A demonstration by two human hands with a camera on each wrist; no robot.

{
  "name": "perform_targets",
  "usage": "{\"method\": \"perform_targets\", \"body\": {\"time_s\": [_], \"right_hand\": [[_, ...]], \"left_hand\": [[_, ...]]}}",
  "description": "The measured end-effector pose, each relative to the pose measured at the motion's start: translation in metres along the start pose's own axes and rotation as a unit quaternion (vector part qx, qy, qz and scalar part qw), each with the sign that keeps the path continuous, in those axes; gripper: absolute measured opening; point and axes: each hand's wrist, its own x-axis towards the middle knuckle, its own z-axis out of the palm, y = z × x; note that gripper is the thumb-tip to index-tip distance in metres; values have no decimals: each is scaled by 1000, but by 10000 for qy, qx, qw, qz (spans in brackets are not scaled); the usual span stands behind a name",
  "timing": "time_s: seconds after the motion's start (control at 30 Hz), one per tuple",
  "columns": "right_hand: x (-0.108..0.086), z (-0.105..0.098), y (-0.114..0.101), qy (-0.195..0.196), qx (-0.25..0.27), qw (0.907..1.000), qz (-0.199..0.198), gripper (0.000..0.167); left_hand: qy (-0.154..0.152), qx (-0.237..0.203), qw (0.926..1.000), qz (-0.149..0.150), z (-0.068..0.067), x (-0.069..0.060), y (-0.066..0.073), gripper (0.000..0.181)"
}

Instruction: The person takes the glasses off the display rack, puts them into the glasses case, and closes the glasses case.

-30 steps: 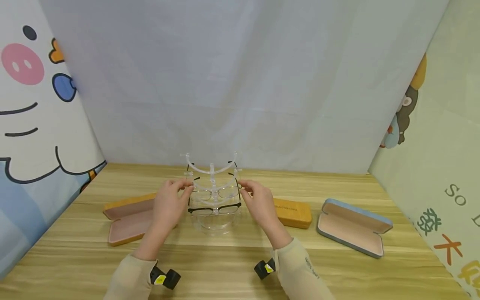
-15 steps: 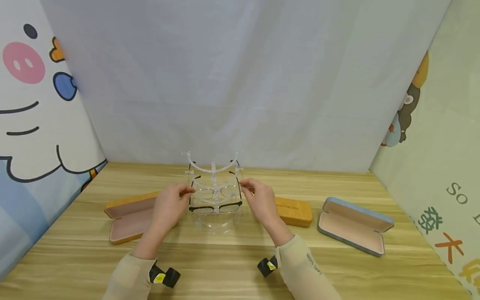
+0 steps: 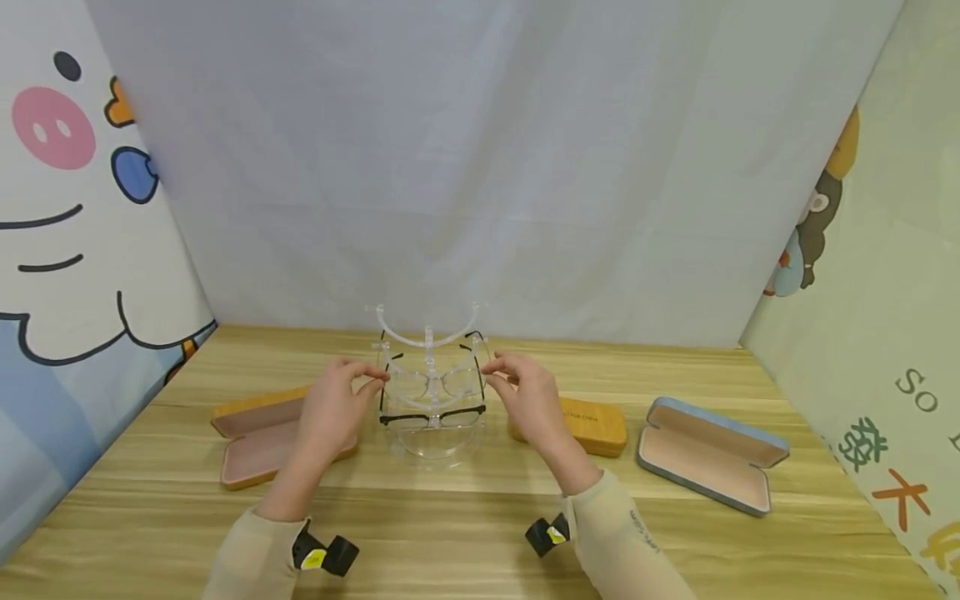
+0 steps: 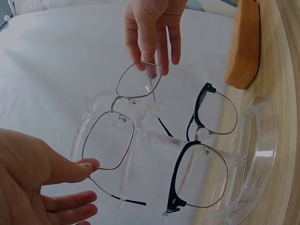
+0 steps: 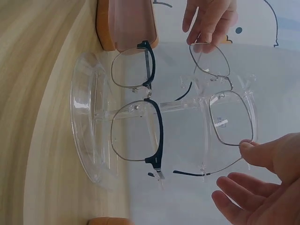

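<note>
A pair of thin metal-rimmed glasses (image 4: 108, 140) is spread open at the upper tier of a clear display stand (image 5: 79, 117). My left hand (image 3: 333, 408) pinches its left end between thumb and forefinger, near the hinge. At the opposite end, my right hand (image 3: 528, 396) pinches the rim corner the same way, other fingers loose. One tier lower, black-browed glasses (image 3: 433, 418) rest on the stand, touched by neither hand. The metal temples reach back, with dark tips. Whether the metal bridge bears on the stand I cannot tell.
An open orange glasses case (image 3: 258, 454) lies left, partly behind my left hand. A closed orange case (image 3: 592, 427) sits just right of my right hand. Farther right is an open blue-grey case (image 3: 705, 458). A pale curtain (image 3: 480, 167) hangs behind the wooden table (image 3: 450, 533).
Both hands stay at the metal glasses' ends, with only small shifts. The temple tips now sit lower in the head view, the right one farther right. The black-browed glasses stay on the stand.
</note>
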Motion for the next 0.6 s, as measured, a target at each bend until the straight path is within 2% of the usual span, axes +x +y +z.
{"method": "perform_targets", "body": {"time_s": [0.17,0.4,0.6], "right_hand": [[-1,-6,-5,9,178,9998,-32,10],[-4,-15,-10,-35,675,9973,276,12],[-8,-23,-16,-120,1065,9932,457,15]], "left_hand": [[0,-56,9999,102,-7,-1,4,17],[36,47,9995,301,-18,-4,12,19],[-71,-16,9993,365,-29,-9,19,19]]}}
